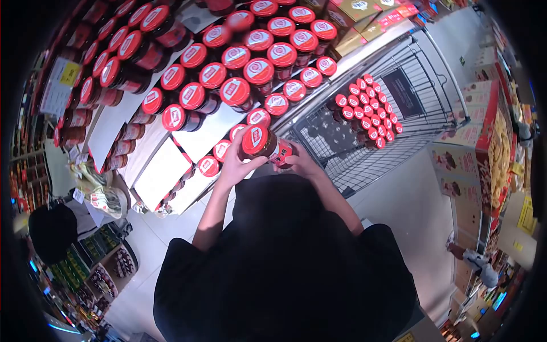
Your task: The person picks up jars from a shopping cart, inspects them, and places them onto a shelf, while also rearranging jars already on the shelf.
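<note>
In front of my chest I hold a glass jar [281, 151] with a red lid, dark contents and a red label. It is tilted, its lid toward the upper left. My left hand [235, 166] wraps round the lid end, thumb lying along the near side. At the other end, my right hand [303, 162] grips the jar near its label and base. Just beyond my hands, similar red-lidded jars [235, 91] stand in rows on a white display shelf [212, 132].
To the right stands a wire shopping cart [364, 171] with a block of small red-lidded jars [373, 111] inside. Cartons [461, 165] are stacked farther right. More jars on a higher tier [128, 51] lie to the left. A person [481, 268] is at the lower right.
</note>
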`<state>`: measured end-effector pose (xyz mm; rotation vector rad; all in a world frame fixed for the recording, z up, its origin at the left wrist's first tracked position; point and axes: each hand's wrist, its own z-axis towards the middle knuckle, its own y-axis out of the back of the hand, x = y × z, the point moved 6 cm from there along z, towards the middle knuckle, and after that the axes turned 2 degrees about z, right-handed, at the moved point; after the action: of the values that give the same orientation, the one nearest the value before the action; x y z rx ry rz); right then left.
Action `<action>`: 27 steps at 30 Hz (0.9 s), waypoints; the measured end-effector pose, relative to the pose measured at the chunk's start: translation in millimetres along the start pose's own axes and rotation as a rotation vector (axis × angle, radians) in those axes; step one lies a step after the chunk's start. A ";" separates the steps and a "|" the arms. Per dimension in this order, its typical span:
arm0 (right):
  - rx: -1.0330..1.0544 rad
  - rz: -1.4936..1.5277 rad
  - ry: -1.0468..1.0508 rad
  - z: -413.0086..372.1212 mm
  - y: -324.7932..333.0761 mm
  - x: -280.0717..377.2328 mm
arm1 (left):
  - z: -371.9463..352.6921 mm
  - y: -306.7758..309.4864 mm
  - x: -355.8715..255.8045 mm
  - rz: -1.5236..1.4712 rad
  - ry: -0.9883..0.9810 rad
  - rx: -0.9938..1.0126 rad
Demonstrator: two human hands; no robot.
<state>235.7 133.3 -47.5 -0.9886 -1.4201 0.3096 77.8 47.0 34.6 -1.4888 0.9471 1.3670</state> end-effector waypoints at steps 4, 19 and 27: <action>0.145 0.025 -0.162 30.0 -36.8 -4.0 | -17.8 34.3 4.1 -0.028 -0.019 -0.164; -0.259 -0.030 -0.130 105.6 -68.1 -28.6 | 8.9 73.3 -29.1 0.394 -0.130 -0.822; -0.285 0.036 -0.067 111.5 -79.4 -27.9 | 19.6 67.9 -35.2 0.549 -0.165 -0.851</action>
<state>99.8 109.6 -25.7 -1.2461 -1.5365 0.1695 3.9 42.7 62.2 -1.7242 0.7146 2.4659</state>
